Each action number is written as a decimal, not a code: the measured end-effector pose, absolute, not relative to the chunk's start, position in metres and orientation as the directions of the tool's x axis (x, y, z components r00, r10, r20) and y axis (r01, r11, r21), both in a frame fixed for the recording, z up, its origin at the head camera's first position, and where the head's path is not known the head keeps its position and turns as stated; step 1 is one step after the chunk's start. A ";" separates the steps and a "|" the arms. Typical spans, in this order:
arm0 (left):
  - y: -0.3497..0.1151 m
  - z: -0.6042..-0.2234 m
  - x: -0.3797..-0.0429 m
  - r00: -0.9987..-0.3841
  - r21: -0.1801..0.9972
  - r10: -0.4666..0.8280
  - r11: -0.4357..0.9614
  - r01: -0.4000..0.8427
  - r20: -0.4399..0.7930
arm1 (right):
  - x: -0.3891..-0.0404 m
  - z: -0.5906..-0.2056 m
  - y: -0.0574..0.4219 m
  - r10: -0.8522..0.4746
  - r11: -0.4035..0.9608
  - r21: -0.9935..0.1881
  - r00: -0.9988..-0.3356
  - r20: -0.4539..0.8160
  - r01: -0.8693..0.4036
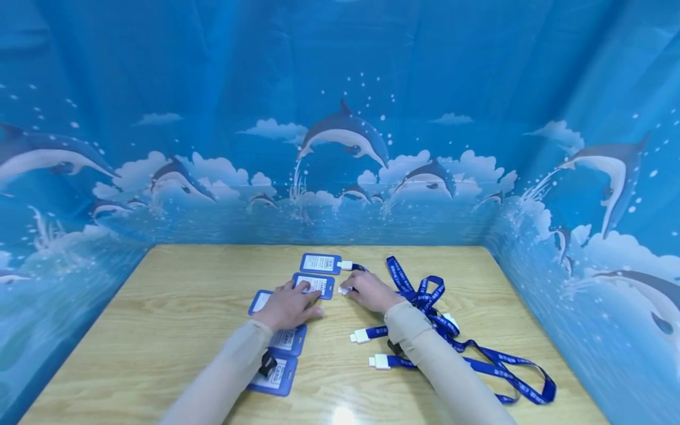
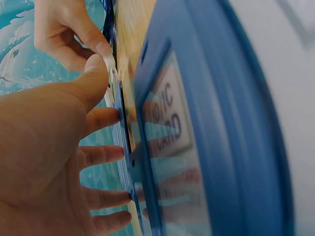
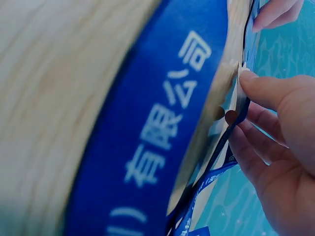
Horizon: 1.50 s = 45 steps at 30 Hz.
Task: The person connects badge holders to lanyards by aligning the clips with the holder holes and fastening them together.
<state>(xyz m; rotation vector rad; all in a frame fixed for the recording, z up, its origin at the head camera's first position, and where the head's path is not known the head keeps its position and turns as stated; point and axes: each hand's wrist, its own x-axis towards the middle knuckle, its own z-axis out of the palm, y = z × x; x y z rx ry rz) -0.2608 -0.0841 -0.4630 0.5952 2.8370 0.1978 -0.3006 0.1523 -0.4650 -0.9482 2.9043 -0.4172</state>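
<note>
My left hand (image 1: pixel 289 306) lies with fingers spread over a blue badge holder (image 1: pixel 329 288), its fingertips touching it in the head view. To the right, my right hand (image 1: pixel 372 292) pinches the white clip (image 1: pixel 344 290) of a blue lanyard between thumb and fingers. The right wrist view shows this clip (image 3: pixel 242 93) close up. A small gap separates the clip from the slotted end of the badge holder. Just behind, another badge holder (image 1: pixel 321 263) lies with a white lanyard clip (image 1: pixel 345 265) at its slotted end.
More blue badge holders (image 1: pixel 291 375) lie under and beside the left forearm. Tangled blue lanyards (image 1: pixel 425 300) spread around the right forearm, two with white clips (image 1: pixel 360 336) pointing left. A dolphin-print curtain (image 1: pixel 340 212) surrounds the wooden table (image 1: pixel 175 307) at the back and sides.
</note>
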 end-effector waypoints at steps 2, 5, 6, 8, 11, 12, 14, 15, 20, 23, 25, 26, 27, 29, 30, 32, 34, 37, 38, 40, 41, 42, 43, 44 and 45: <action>-0.082 -0.464 -0.260 -0.888 0.178 0.417 0.905 0.385 -0.197 | -0.302 -0.467 0.151 -0.586 0.775 -0.270 -0.810 0.031 -0.571; -0.080 -0.466 -0.260 -0.887 0.172 0.418 0.905 0.388 -0.196 | -0.304 -0.469 0.148 -0.583 0.778 -0.263 -0.811 0.038 -0.571; -0.080 -0.466 -0.260 -0.888 0.169 0.417 0.906 0.388 -0.196 | -0.305 -0.469 0.148 -0.582 0.779 -0.258 -0.812 0.039 -0.571; -0.079 -0.466 -0.259 -0.889 0.162 0.411 0.909 0.383 -0.203 | -0.305 -0.470 0.146 -0.581 0.782 -0.250 -0.813 0.041 -0.572; -0.079 -0.466 -0.259 -0.886 0.168 0.411 0.909 0.381 -0.213 | -0.306 -0.470 0.145 -0.574 0.786 -0.252 -0.818 0.042 -0.564; -0.079 -0.466 -0.259 -0.885 0.173 0.413 0.908 0.381 -0.215 | -0.307 -0.470 0.144 -0.572 0.786 -0.253 -0.819 0.046 -0.564; -0.080 -0.466 -0.259 -0.881 0.185 0.420 0.904 0.385 -0.219 | -0.308 -0.471 0.143 -0.571 0.784 -0.259 -0.819 0.055 -0.564; -0.080 -0.466 -0.259 -0.879 0.192 0.422 0.903 0.385 -0.222 | -0.308 -0.471 0.143 -0.570 0.784 -0.260 -0.819 0.058 -0.564; -0.078 -0.463 -0.261 -0.869 0.192 0.437 0.897 0.399 -0.233 | -0.309 -0.471 0.139 -0.530 0.799 -0.301 -0.846 0.058 -0.521; -0.073 -0.459 -0.261 -0.865 0.194 0.439 0.895 0.400 -0.243 | -0.309 -0.470 0.137 -0.468 0.821 -0.350 -0.883 0.039 -0.451; -0.070 -0.456 -0.260 -0.864 0.197 0.439 0.896 0.398 -0.246 | -0.310 -0.469 0.135 -0.431 0.835 -0.368 -0.902 0.025 -0.409; -0.068 -0.455 -0.261 -0.865 0.200 0.435 0.897 0.393 -0.249 | -0.310 -0.468 0.135 -0.418 0.839 -0.371 -0.908 0.026 -0.397; -0.066 -0.454 -0.261 -0.866 0.196 0.432 0.899 0.392 -0.252 | -0.311 -0.468 0.134 -0.411 0.843 -0.368 -0.911 0.028 -0.392; -0.063 -0.453 -0.262 -0.867 0.178 0.424 0.904 0.388 -0.262 | -0.312 -0.468 0.134 -0.401 0.849 -0.363 -0.916 0.030 -0.384; -0.061 -0.453 -0.263 -0.868 0.174 0.419 0.907 0.385 -0.268 | -0.312 -0.468 0.134 -0.396 0.850 -0.367 -0.918 0.030 -0.379; -0.059 -0.453 -0.264 -0.868 0.156 0.416 0.909 0.386 -0.273 | -0.311 -0.470 0.134 -0.385 0.850 -0.378 -0.922 0.026 -0.366; -0.057 -0.454 -0.266 -0.866 0.149 0.417 0.908 0.391 -0.274 | -0.311 -0.471 0.134 -0.371 0.854 -0.388 -0.929 0.011 -0.346; -0.057 -0.456 -0.267 -0.865 0.148 0.418 0.908 0.391 -0.276 | -0.309 -0.473 0.134 -0.376 0.859 -0.374 -0.927 0.006 -0.351; -0.057 -0.457 -0.266 -0.868 0.145 0.412 0.911 0.386 -0.278 | -0.308 -0.474 0.135 -0.384 0.860 -0.361 -0.923 0.010 -0.361; -0.059 -0.458 -0.266 -0.873 0.143 0.397 0.918 0.370 -0.283 | -0.307 -0.474 0.136 -0.406 0.856 -0.341 -0.914 0.022 -0.388; -0.060 -0.459 -0.266 -0.875 0.142 0.394 0.919 0.368 -0.281 | -0.307 -0.474 0.138 -0.418 0.854 -0.328 -0.908 0.026 -0.403; -0.061 -0.460 -0.265 -0.877 0.148 0.392 0.920 0.364 -0.279 | -0.307 -0.474 0.139 -0.425 0.852 -0.325 -0.905 0.025 -0.410; -0.062 -0.460 -0.265 -0.878 0.164 0.395 0.918 0.362 -0.270 | -0.307 -0.473 0.142 -0.424 0.853 -0.326 -0.906 0.024 -0.408; -0.063 -0.460 -0.265 -0.879 0.182 0.401 0.914 0.363 -0.258 | -0.306 -0.472 0.146 -0.418 0.855 -0.330 -0.908 0.019 -0.400; -0.064 -0.460 -0.265 -0.881 0.206 0.408 0.908 0.364 -0.241 | -0.306 -0.470 0.151 -0.409 0.855 -0.343 -0.913 0.019 -0.390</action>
